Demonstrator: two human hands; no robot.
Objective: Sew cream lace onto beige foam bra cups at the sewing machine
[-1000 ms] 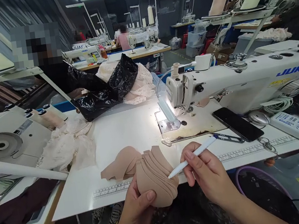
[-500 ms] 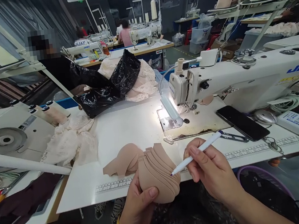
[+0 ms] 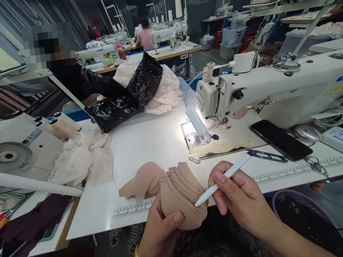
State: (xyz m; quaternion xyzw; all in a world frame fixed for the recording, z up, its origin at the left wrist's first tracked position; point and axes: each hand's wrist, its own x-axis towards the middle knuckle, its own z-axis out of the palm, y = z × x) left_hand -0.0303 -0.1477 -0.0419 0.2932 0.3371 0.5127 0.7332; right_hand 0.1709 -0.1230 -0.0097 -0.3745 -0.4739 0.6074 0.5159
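Observation:
A fanned stack of several beige cup-shaped pieces [image 3: 181, 201] is held over the table's front edge by my left hand [image 3: 165, 226], its thumb on the front piece. My right hand [image 3: 236, 191] is closed around a white marker pen [image 3: 225, 179], whose tip touches or nearly touches the stack near its middle. More beige pieces [image 3: 146, 178] lie on the table just behind and left of the stack. A printed ruler strip [image 3: 128, 210] runs along the table's front edge.
A JUKI sewing machine [image 3: 279, 84] with a lit lamp stands right. Before it lie a black phone [image 3: 280, 139] and a dark cutter [image 3: 268, 155]. Cream lace [image 3: 83, 157] lies left; a black plastic bag [image 3: 146, 79] lies behind. A person in black [image 3: 67, 81] is at back left.
The pen tip has shifted slightly left and down across the stack, and the front piece stands a little further apart from the others. The camera view has shifted slightly.

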